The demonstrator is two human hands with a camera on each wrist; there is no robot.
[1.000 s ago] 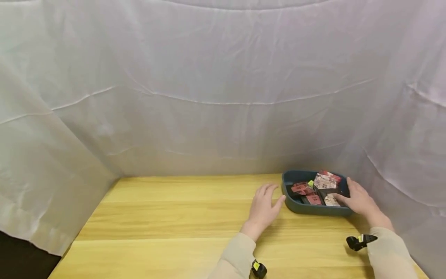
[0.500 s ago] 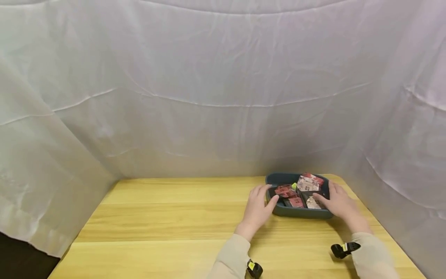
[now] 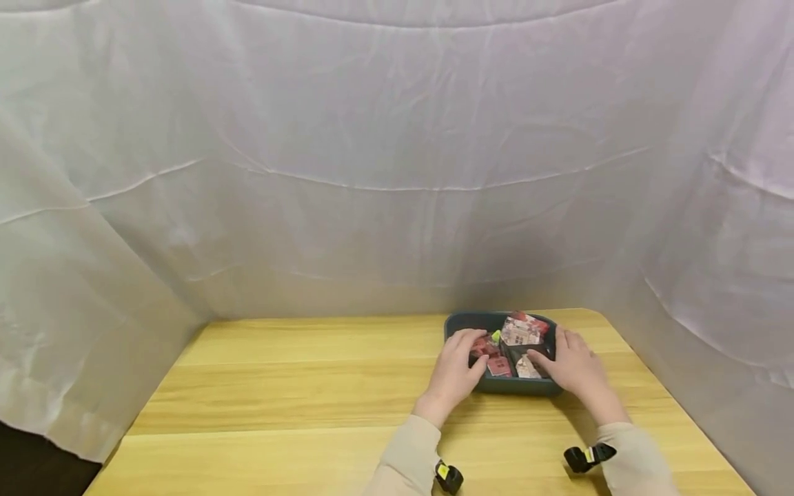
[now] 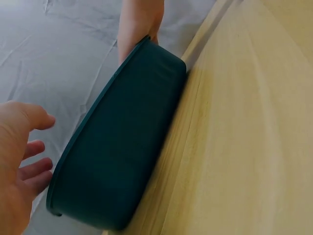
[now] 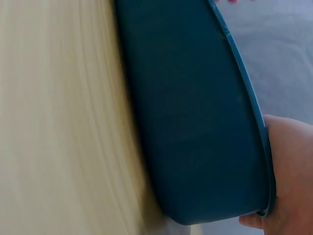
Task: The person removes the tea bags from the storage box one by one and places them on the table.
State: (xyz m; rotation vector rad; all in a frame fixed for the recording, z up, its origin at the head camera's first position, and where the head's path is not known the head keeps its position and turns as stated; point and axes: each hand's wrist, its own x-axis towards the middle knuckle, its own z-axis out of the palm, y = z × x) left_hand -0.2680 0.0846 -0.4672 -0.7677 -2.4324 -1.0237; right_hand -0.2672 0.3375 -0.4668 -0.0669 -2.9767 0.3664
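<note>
A dark blue-green plastic tub stands on the table, holding several flat pieces printed in red and cream with little windows. Among them are black parts and a small yellow-green bit. My right hand grips the tub's right end, thumb inside the rim and fingers outside. In the right wrist view that hand lies against the rim. My left hand is at the tub's left end, overlapping it in the head view. The left wrist view has its fingers loosely bent beside the rim, holding nothing.
The yellow wooden table extends left and toward the front. Grey-white cloth hangs behind it and along both sides, close to the tub's far edge. Each wrist wears a small black camera.
The tub has slid left along the table with my right hand on it, away from the right-hand cloth. My left hand shifted slightly left, and the tub's left end has come up to it.
</note>
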